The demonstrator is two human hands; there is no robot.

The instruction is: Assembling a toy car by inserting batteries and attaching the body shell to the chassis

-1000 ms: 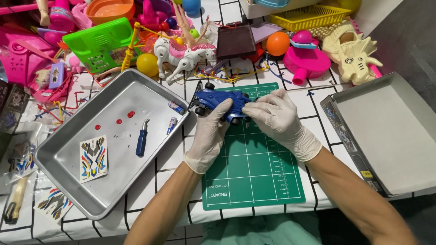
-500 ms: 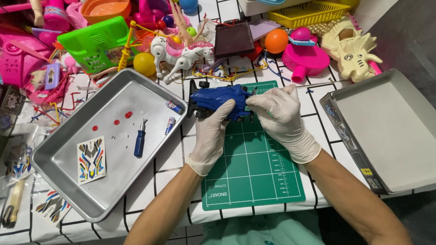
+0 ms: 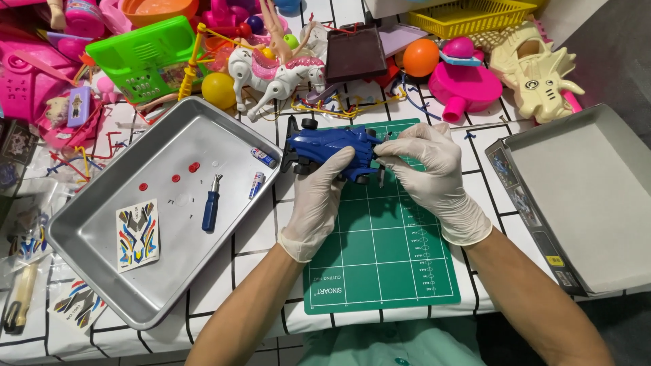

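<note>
A blue toy race car (image 3: 325, 145) is held just above the far end of a green cutting mat (image 3: 380, 251). My left hand (image 3: 317, 200), in a white glove, grips the car's body from the near side. On the car's right end, my gloved right hand (image 3: 434, 175) pinches with its fingertips. Both hands are closed on the car, whose underside is hidden.
A metal tray (image 3: 102, 251) on the left holds a blue screwdriver (image 3: 211, 209), two small batteries (image 3: 256, 183), red round parts (image 3: 176, 177) and a sticker sheet (image 3: 137, 234). A grey box lid (image 3: 590, 203) lies to the right. Many plastic toys crowd the table's far side.
Both hands stay on the blue car; they have shifted it slightly on the mat's far end, and the left fingers now wrap further over its body.
</note>
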